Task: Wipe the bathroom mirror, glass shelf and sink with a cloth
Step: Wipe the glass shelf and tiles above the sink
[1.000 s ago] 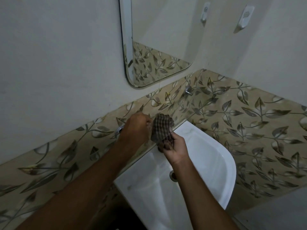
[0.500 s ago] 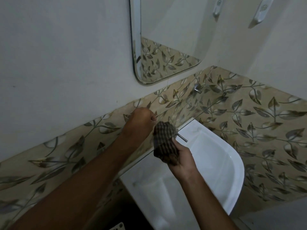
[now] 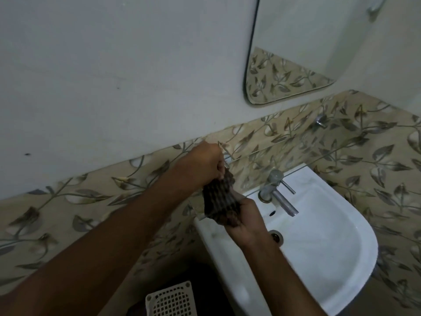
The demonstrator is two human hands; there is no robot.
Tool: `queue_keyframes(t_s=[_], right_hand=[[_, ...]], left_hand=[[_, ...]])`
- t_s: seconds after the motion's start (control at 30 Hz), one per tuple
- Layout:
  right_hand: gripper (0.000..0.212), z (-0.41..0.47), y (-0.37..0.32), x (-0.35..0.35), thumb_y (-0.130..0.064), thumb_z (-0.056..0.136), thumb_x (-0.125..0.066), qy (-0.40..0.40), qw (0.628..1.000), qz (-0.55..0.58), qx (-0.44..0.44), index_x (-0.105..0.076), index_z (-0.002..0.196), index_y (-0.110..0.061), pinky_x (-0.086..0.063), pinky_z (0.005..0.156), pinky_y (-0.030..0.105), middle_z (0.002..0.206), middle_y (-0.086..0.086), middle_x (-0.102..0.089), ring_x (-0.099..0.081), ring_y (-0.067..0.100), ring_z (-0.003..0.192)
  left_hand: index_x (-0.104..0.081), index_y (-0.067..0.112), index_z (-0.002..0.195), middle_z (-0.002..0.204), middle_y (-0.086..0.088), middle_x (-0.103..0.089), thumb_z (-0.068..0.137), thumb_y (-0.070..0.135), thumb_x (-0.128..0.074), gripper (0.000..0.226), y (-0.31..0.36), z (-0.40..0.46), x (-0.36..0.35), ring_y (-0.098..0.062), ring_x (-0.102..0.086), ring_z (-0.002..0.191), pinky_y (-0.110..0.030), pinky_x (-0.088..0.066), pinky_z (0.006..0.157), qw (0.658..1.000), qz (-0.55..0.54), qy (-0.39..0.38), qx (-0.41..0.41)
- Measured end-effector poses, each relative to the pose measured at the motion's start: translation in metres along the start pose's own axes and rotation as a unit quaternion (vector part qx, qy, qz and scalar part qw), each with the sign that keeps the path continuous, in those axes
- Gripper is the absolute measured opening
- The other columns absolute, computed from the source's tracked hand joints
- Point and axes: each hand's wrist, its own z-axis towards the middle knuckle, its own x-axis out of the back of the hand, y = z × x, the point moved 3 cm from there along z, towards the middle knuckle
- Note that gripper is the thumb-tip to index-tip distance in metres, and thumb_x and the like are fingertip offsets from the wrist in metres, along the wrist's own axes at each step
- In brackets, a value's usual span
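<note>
Both hands grip one checked cloth (image 3: 220,200) just left of the tap (image 3: 274,190): left hand (image 3: 202,164) closed on its top, right hand (image 3: 247,222) closed on its bottom. The cloth spans the glass shelf (image 3: 262,156) end. Recommended: keep the cloth taut, wipe along the edge. Count: one mirror (image 3: 293,51), one shelf, one sink (image 3: 319,242), one tap.

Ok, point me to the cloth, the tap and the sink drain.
cloth (image 3: 219,201), head view, middle of the checked fabric held between both hands.
tap (image 3: 284,202), head view, on the metal spout.
sink drain (image 3: 276,237), head view, visible ring beside the right wrist.
</note>
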Motion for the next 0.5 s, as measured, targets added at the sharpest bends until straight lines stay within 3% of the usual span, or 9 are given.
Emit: queue_keyframes(t_s=[0.07,0.13,0.3,0.4,0.5], right_hand=[[0.035,0.004,0.018,-0.001,-0.013,0.092,-0.059,0.02,0.999,-0.009,-0.022,-0.061,0.117,0.011,-0.061,0.075,0.047,0.108,0.031,-0.068,-0.072,0.039,0.089],[0.041,-0.002,0.03,0.004,-0.021,0.1,-0.042,0.004,0.999,-0.014,-0.041,-0.064,0.118,0.009,-0.062,0.065,0.043,0.104,0.029,-0.07,-0.073,0.038,0.083],[0.042,-0.014,0.017,0.006,-0.02,0.098,-0.046,-0.029,0.999,0.005,-0.02,-0.063,0.124,0.007,-0.061,0.075,0.044,0.127,0.027,-0.061,-0.069,0.038,0.102],[0.043,-0.005,0.02,-0.007,-0.022,0.102,-0.042,-0.015,1.0,0.012,-0.018,-0.06,0.127,0.008,-0.061,0.07,0.042,0.127,0.028,-0.061,-0.07,0.038,0.099],[0.043,-0.008,0.031,-0.006,-0.019,0.094,-0.049,-0.019,0.999,-0.003,-0.032,-0.061,0.124,0.009,-0.062,0.069,0.044,0.116,0.03,-0.065,-0.071,0.039,0.091]], left_hand=[[-0.079,0.018,0.084,0.085,0.0,-0.075,0.072,0.019,-0.082,0.012,-0.008,-0.007,0.001,-0.011,-0.068,0.082,-0.018,-0.047,0.072,1.0,-0.004,0.001,0.018],[-0.078,0.018,0.082,0.083,0.0,-0.075,0.071,0.019,-0.082,0.012,-0.015,-0.013,0.001,-0.012,-0.069,0.083,-0.02,-0.05,0.072,0.999,-0.007,-0.005,0.031],[-0.076,0.01,0.092,0.088,-0.001,-0.074,0.075,0.017,-0.081,0.019,-0.028,-0.022,0.002,-0.012,-0.068,0.081,-0.022,-0.047,0.07,0.998,-0.024,-0.015,0.053],[-0.077,0.013,0.088,0.09,-0.002,-0.074,0.078,0.018,-0.078,0.012,-0.024,-0.024,0.003,-0.015,-0.068,0.084,-0.023,-0.051,0.077,0.999,-0.015,0.008,0.049],[-0.077,0.013,0.084,0.088,-0.003,-0.074,0.079,0.013,-0.068,0.011,-0.015,-0.02,-0.003,-0.018,-0.069,0.085,-0.022,-0.052,0.076,0.998,-0.009,0.053,0.03]])
